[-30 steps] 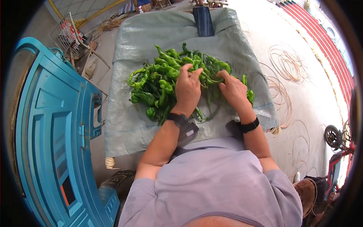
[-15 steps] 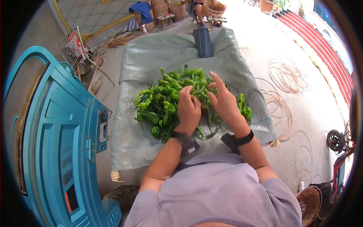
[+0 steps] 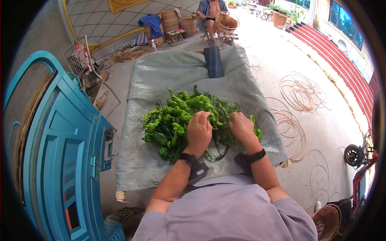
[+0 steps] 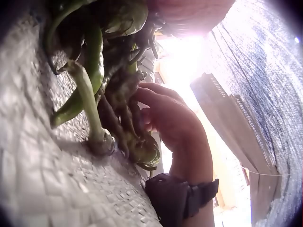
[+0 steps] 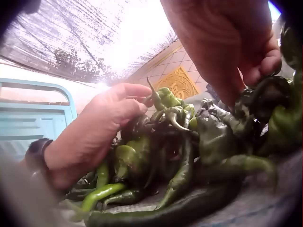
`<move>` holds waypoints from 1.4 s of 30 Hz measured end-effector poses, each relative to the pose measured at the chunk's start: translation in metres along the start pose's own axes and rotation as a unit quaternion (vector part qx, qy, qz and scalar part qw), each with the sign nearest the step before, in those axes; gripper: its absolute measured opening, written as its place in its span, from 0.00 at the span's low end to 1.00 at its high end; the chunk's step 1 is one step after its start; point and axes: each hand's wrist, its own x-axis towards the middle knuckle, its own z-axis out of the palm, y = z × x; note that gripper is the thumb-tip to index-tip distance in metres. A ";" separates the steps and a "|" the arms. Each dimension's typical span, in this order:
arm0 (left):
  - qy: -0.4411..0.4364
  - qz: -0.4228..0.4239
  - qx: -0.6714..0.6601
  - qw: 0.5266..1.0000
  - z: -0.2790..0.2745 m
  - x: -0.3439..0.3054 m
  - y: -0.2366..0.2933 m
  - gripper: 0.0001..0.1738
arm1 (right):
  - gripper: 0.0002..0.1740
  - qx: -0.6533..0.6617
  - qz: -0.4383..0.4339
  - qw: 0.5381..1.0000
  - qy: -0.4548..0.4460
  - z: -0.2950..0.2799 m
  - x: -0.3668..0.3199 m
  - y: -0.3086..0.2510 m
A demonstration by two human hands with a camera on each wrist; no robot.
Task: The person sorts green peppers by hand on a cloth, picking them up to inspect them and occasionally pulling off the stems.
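A heap of green peppers (image 3: 175,108) lies on a grey-green woven sheet (image 3: 140,172). At the heap's near middle, the left hand (image 3: 199,131) pinches a light green pepper (image 5: 166,98) between thumb and forefinger, by its stem end. To its right, the right hand (image 3: 244,129) reaches down into the heap with bent fingers; in the right wrist view its fingertips close on a dark pepper (image 5: 272,90). Long peppers (image 4: 94,61) and a thick stem lie near the left wrist camera. Part of the right hand's grip is hidden among the peppers.
A dark blue cloth strip (image 3: 213,62) lies at the sheet's far edge. A blue metal door-like panel (image 3: 60,136) stands at left. Beyond are a seated person with a woven basket (image 3: 226,23) and taller baskets. Coiled strips (image 3: 301,91) lie on the floor at right.
The head view has tilted up, showing more of the yard. The right hand, raised with spread fingers half a second ago, has come down into the peppers. The left hand has stayed by the heap.
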 end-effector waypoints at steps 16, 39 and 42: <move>-0.029 -0.068 -0.146 0.986 -0.005 0.000 -0.002 0.21 | 0.18 0.435 -0.087 0.895 0.045 -0.028 -0.021 -0.047; -0.001 -0.012 -0.052 0.999 0.001 -0.001 -0.007 0.16 | 0.26 0.209 -0.124 0.909 -0.339 -0.065 -0.045 -0.037; 0.008 -0.018 -0.040 0.999 0.000 -0.001 -0.001 0.12 | 0.23 0.064 -0.132 0.946 -0.289 -0.065 -0.046 -0.029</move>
